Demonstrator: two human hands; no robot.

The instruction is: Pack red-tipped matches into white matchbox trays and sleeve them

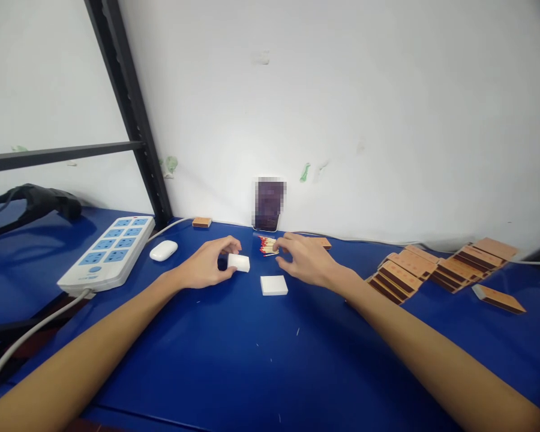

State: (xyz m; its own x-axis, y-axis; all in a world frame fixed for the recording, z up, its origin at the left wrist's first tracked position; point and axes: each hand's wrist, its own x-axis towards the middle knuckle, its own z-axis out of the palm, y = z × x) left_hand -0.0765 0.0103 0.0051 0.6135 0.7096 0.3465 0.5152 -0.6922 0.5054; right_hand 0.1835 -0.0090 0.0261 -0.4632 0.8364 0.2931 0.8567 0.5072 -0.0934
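Note:
My left hand (209,262) is closed around a small white box (239,263), thumb on its near side and fingers curled over the far side. Just to the right, a pile of red-tipped matches (267,246) lies on the blue table (234,354). At the right edge of the pile is my right hand (306,258), its thumb and forefinger apart; the fingertips are close to the match sticks, and I cannot tell whether they touch. A second small white box (273,285) lies flat between the hands, nearer to me. Behind my right hand, an orange matchbox (321,242) is partly hidden.
Overlapping rows of matchboxes (400,273) lie at the right, with a single matchbox (499,298) beside them. At the left are a power strip (110,249) and a white oval case (163,251). Another matchbox (202,222) and a phone (268,204) are by the wall.

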